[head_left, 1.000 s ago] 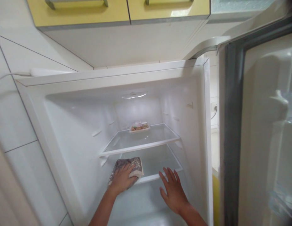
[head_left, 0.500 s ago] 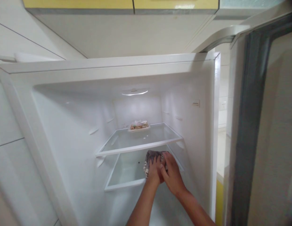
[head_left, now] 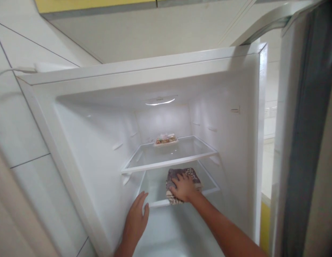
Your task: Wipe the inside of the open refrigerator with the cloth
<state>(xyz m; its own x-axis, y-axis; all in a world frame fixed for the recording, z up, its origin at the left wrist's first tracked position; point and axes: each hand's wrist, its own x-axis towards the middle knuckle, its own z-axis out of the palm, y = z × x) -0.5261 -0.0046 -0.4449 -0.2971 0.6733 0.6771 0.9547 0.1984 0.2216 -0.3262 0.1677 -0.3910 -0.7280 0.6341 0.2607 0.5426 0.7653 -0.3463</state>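
A folded grey-brown patterned cloth (head_left: 194, 175) lies on the lower glass shelf (head_left: 158, 204) of an open fridge, partly over its front edge. My right hand (head_left: 184, 187) rests on top of the cloth with its fingers spread flat. Left of the shelf's front edge, my left hand (head_left: 136, 217) is held in the air, fingers loosely stretched and nothing in it.
Above is another glass shelf (head_left: 168, 164), bearing a small wrapped food tray (head_left: 166, 141) at the back. The fridge door (head_left: 300, 142) stands open on the right. Yellow cabinets (head_left: 101, 5) hang overhead; a tiled wall (head_left: 18, 135) is on the left.
My left hand has left the cloth and moved down to the left. My right hand now lies across the cloth, showing more of it. The view has shifted and tilted slightly.
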